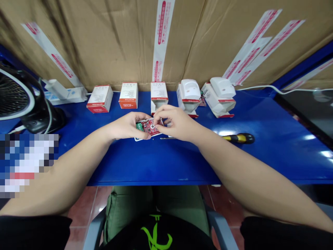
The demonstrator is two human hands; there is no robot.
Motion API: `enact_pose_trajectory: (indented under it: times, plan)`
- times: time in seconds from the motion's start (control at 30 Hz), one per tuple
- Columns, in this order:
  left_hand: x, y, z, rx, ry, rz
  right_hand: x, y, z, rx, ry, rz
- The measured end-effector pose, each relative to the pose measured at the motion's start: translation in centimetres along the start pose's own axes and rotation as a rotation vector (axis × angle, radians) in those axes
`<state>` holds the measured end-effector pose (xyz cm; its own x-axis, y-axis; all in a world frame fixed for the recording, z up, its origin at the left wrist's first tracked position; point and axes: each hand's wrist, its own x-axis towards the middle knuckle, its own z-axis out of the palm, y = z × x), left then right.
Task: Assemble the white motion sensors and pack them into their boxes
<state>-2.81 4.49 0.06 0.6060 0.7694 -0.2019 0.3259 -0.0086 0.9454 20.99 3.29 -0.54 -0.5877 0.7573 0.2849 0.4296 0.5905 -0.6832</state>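
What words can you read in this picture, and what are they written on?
None can be read for sure.
Small boxes: red bands with white print, too small.
Tape strips on the cardboard: red print, blurred.
Red circuit board held by the left hand and right hand: markings too tiny.
Black shirt: a green sign, not letters.

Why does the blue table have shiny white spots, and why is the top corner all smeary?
In the head view, the white spots on the blue table are glare from lights above; the cardboard at top left is smeared by motion blur; the wide lens bends the table's edges; a pixelated patch hides part of the left side.
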Motion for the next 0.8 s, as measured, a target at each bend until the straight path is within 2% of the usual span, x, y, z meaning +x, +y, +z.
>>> enact_pose_trajectory:
  times: [0.37,0.8]
  plan:
    - [0.02,0.30,0.28,-0.013,-0.016,-0.013,0.02,-0.37,0.12,-0.004,-0.018,0.026]
    - [-0.07,0.68,0.40,0.033,0.031,-0.028,-0.12,-0.31,0.43,-0.190,-0.032,-0.074]
